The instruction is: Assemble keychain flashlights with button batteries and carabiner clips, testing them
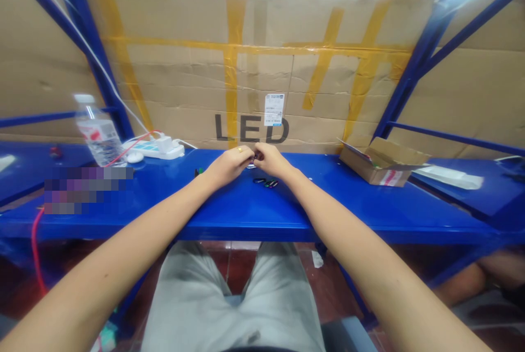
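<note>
Both hands meet over the middle of the blue table [246,212]. My left hand [233,165], with a ring on one finger, is closed in a pinch. Against it, my right hand [268,159] is pinched too. Between the fingertips shows a bit of a small dark, shiny thing [253,163], too small and covered to name. Just below the right hand lie a few small dark oval pieces [266,182] with coloured, glossy edges. Beside my left wrist stand small green and dark pieces [199,171], partly hidden by the forearm.
An open cardboard box [375,163] stands at the right, near a white packet [449,176]. On the left are a water bottle [98,133], a white power strip [158,147] and a red cable [36,248]. A large cardboard sheet [176,84] backs the table between blue posts.
</note>
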Demonstrator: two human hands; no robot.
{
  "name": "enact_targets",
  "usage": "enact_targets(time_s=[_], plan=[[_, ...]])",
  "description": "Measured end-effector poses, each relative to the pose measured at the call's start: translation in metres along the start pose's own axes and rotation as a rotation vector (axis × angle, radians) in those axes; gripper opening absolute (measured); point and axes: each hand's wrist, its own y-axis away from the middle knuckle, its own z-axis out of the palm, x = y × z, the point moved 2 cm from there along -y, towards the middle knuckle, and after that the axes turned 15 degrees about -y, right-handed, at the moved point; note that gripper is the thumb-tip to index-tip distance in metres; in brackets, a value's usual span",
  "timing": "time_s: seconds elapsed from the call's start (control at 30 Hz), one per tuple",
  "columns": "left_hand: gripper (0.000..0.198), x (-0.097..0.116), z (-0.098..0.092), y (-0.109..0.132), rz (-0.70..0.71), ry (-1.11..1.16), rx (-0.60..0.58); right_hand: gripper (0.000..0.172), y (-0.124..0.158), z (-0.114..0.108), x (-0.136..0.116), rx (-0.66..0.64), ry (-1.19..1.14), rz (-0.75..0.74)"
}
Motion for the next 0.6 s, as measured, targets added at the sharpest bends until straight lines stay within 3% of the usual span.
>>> enact_targets(time_s=[0.4,0.6], plan=[[0.007,0.0005,-0.0001,0.0013,-0.034,-0.004,0.018,0.019,-0.0013,0.0,0.0056,0.029,-0.046,-0.021],[0.013,0.0008,0.0029,0.003,-0.003,-0.047,0.009,0.018,-0.002,0.0002,0.0084,0.044,-0.053,-0.012]])
